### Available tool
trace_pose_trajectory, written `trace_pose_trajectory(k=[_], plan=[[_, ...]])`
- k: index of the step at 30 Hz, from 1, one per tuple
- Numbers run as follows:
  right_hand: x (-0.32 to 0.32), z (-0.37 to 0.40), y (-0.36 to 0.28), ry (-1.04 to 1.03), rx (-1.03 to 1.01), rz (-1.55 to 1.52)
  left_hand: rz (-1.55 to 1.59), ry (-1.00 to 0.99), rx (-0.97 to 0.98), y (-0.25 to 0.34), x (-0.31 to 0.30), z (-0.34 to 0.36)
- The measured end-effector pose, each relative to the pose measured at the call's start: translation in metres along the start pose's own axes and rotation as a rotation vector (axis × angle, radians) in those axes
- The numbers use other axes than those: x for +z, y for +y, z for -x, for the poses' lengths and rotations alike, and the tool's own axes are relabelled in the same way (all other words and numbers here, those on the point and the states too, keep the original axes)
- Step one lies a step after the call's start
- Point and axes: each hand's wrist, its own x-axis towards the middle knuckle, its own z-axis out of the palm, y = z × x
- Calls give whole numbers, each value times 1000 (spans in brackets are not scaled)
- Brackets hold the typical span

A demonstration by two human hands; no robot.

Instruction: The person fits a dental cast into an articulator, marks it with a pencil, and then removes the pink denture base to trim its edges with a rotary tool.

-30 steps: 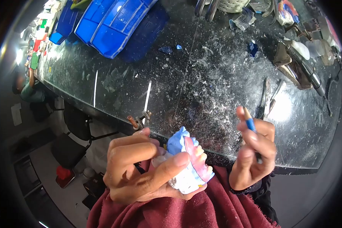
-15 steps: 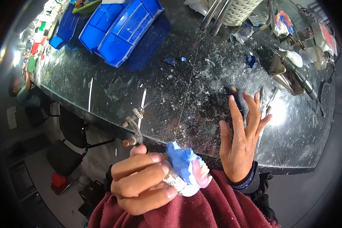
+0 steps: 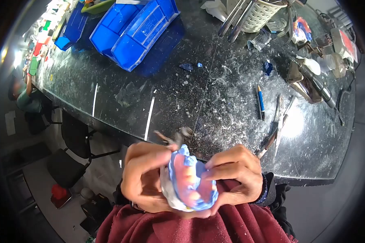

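Note:
A dental model point(image 3: 187, 174) with pink gums, pale teeth, a blue rim and a white base is held up near my body, slightly blurred. From the left, my left hand point(image 3: 144, 176) grips its side and base. My right hand point(image 3: 239, 174) closes on the opposite side, fingers over the blue edge and thumb low by the base. Behind the model, a blurred metal frame, apparently a dental articulator point(image 3: 176, 137), sticks out above my left fingers; how it joins the model is hidden.
Blue bins point(image 3: 146, 34) stand at the back left. A blue pencil point(image 3: 260, 103), metal hand tools point(image 3: 279, 125) and a corded handpiece point(image 3: 320, 87) lie to the right. Behind is a white basket point(image 3: 255, 18). White debris covers the dark table point(image 3: 170, 101); a co-worker point(image 3: 28, 99) is far left.
My right hand has come down from over the table, uncovering the pencil, and now grips the model. The model has been turned so its teeth and pink gums face me.

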Motion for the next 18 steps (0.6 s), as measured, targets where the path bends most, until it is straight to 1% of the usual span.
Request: trace_pose_trajectory(k=[1,3,5,8,11,14,15,17,18], plan=[[2,-1,-4,-5,64,-4,71,-77,-72,0,-5,-1],[2,-1,-4,-7,55,-20,112,-238,-151,-2,-17,0],[4,1,-4,-18,55,-31,84,-378,-190,-8,-27,9],[6,1,-7,-31,81,-47,191,-398,-306,-11,-33,14],[10,1,-8,-13,46,-40,221,-228,-387,-6,-21,24],[14,1,-8,24,15,-41,439,-312,-569,-5,-23,15],[15,2,-8,43,2,-43,428,-470,-521,-10,-29,15],[16,2,-9,45,0,-51,504,-493,-537,-11,-28,20],[17,2,-10,45,-1,-57,552,-500,-580,-8,-27,21]])
